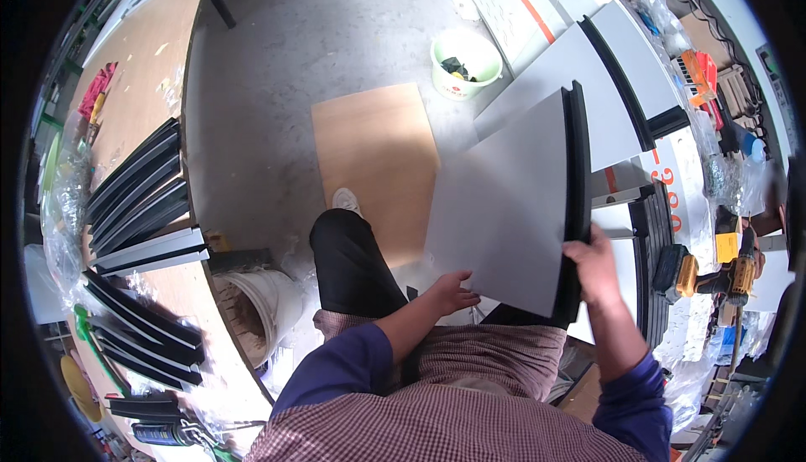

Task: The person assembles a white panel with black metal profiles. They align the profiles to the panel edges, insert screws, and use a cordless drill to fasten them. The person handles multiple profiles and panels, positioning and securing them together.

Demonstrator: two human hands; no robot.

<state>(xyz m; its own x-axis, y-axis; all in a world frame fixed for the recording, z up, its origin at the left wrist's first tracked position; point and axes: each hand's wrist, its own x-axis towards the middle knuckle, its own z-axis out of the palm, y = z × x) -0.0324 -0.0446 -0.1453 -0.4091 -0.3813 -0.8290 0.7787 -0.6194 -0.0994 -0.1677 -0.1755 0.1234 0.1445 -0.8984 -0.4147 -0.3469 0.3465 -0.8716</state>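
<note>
Apron (428,420) foremost, the right hand (594,267) grips a grey panel's (504,202) right edge, left hand (451,294) open below.

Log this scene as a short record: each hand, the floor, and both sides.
Left hand: at the grey panel's lower left corner; grip unclear
Right hand: gripping the panel's black edging
Floor: wooden board, pale green bucket
Left side: black strips on a workbench
Right side: yellow-and-black drill
</note>
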